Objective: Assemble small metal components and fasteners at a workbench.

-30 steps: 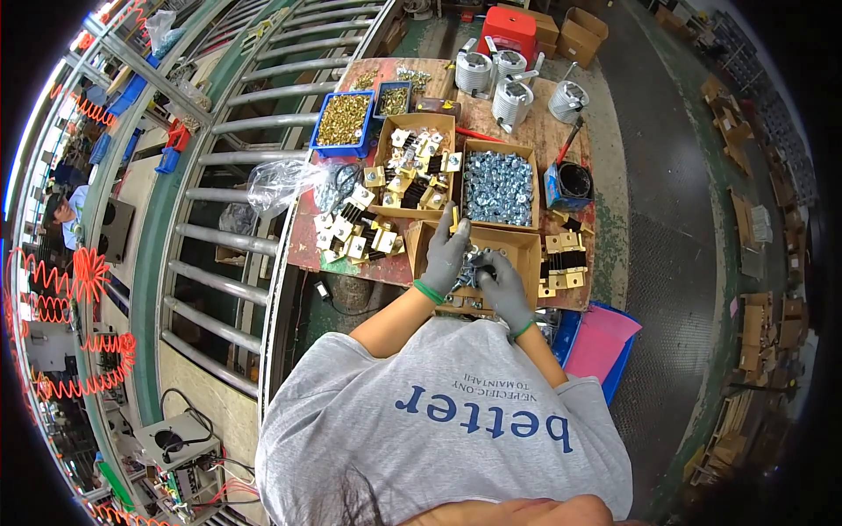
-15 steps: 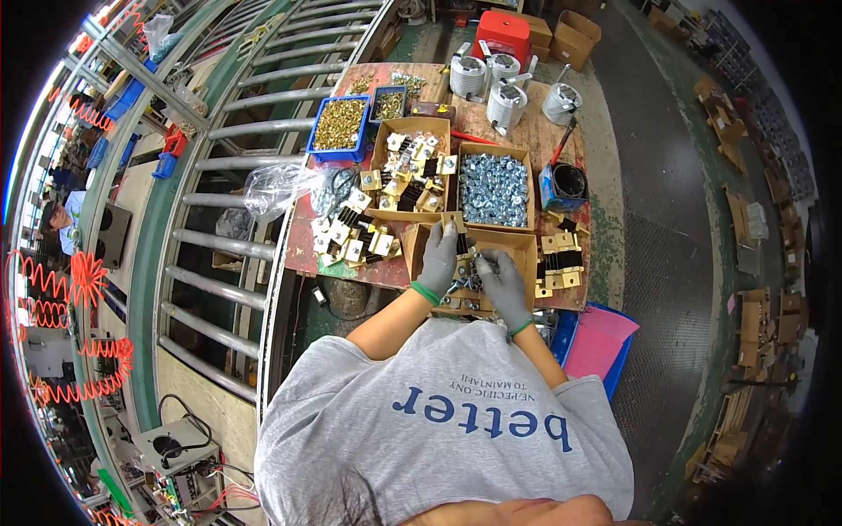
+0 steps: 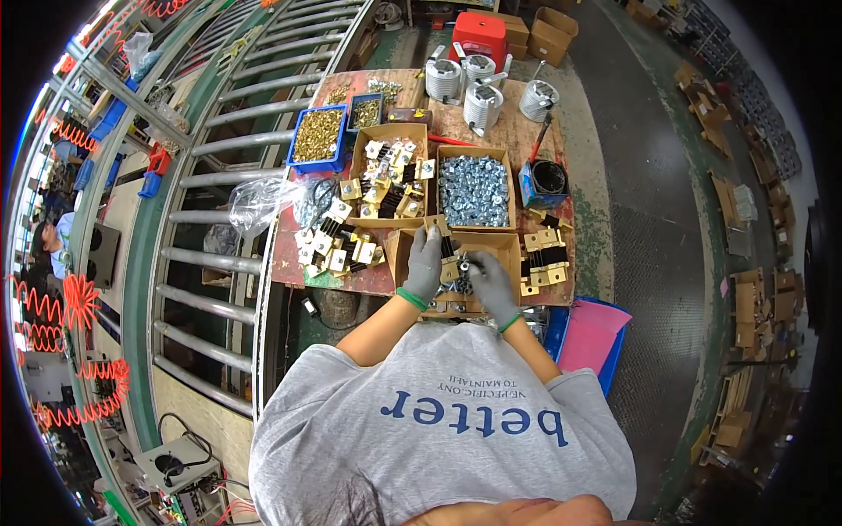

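Both my hands wear grey gloves and meet over an open cardboard box (image 3: 507, 247) at the near edge of the worktable (image 3: 289, 263). My left hand (image 3: 426, 263) grips a brass and black part (image 3: 450, 266), with a brass tab showing above its fingers. My right hand (image 3: 489, 282) is closed on a small silver piece (image 3: 465, 260) held against that part. More loose parts lie in the box under my hands, mostly hidden.
Behind are a box of brass and black parts (image 3: 386, 180), a box of silver nuts (image 3: 474, 188), a blue tray of brass screws (image 3: 317, 136), finned metal cylinders (image 3: 465, 88) and a black pot (image 3: 548, 178). Loose parts (image 3: 333, 245) lie left. A pink-lidded blue bin (image 3: 589, 337) stands right; a metal rack (image 3: 202, 175) runs left.
My hands have drawn closer together over the box, the right one closing in on the part that the left one holds.
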Demonstrator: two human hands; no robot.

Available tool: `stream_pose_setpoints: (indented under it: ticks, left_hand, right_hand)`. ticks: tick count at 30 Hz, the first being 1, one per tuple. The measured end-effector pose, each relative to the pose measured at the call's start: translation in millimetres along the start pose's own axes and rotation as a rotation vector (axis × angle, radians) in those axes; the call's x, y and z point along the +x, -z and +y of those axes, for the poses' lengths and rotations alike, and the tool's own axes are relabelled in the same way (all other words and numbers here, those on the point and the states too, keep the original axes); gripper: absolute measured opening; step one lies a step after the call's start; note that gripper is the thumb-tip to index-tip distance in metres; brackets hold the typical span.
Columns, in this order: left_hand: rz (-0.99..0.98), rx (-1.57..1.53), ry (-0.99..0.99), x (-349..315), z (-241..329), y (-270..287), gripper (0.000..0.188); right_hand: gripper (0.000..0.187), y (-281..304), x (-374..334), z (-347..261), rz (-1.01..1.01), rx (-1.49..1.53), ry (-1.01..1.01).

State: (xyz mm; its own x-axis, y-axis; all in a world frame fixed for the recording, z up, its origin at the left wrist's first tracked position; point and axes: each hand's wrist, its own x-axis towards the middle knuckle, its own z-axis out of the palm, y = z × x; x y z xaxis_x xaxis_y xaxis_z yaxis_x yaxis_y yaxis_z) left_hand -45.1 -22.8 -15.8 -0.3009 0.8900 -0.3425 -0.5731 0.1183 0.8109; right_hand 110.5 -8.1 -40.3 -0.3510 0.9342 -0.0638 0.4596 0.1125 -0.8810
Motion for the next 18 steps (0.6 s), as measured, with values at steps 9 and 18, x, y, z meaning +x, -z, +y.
stream_pose_setpoints:
  ticks: [9,18]
  left_hand:
    - [-0.147,0.24,-0.112,-10.4,-7.9,-4.5,0.034]
    - [-0.161,0.208,-0.182,-9.9,1.7,0.9,0.043]
  right_hand:
    - [0.03,9.4,1.1,-20.7,-0.216,0.495,-0.146]
    - [0.033,101.4,34.5,12.8,0.195,-0.265,0.301]
